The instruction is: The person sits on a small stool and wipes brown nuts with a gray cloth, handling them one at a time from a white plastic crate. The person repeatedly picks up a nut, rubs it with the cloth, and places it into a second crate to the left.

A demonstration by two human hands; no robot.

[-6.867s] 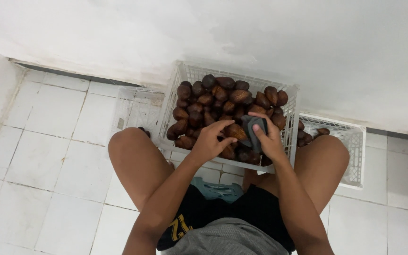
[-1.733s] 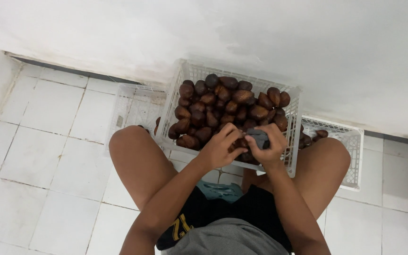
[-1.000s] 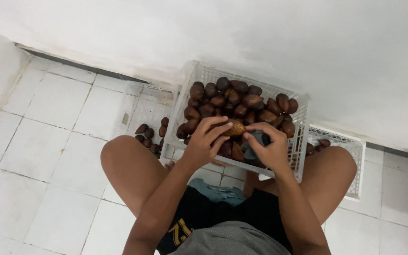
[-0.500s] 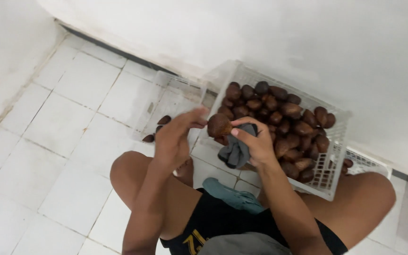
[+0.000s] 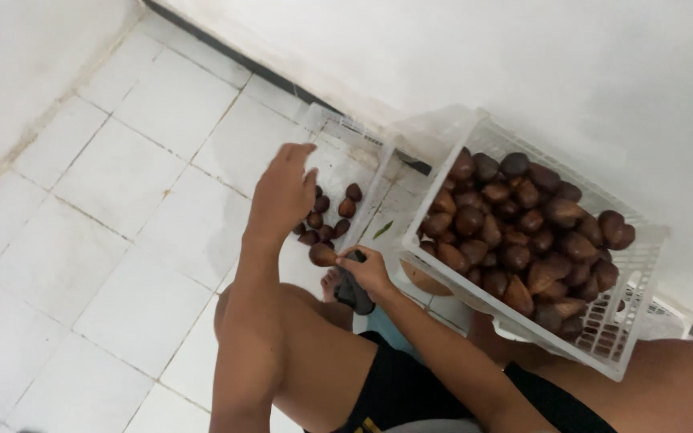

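Observation:
A white slatted crate [image 5: 634, 265] heaped with brown scaly fruits [image 5: 515, 228] rests by my right thigh. My left hand [image 5: 282, 192] hovers with its fingers apart over a small pile of the same fruits [image 5: 326, 224], which lies in a low white tray [image 5: 338, 128] on the floor. It holds nothing. My right hand [image 5: 369, 269] sits between tray and crate, closed on a dark cloth [image 5: 354, 295]. One loose fruit [image 5: 322, 254] lies just left of that hand.
I sit on a white tiled floor [image 5: 122, 265] with bare knees up, facing a white wall [image 5: 523, 64]. A second low white tray [image 5: 667, 314] pokes out behind the full crate at the right.
My left hand carried a fruit from the crate over to the left pile and now hangs empty above it. The right hand dropped toward my knee with the cloth. The view swung left.

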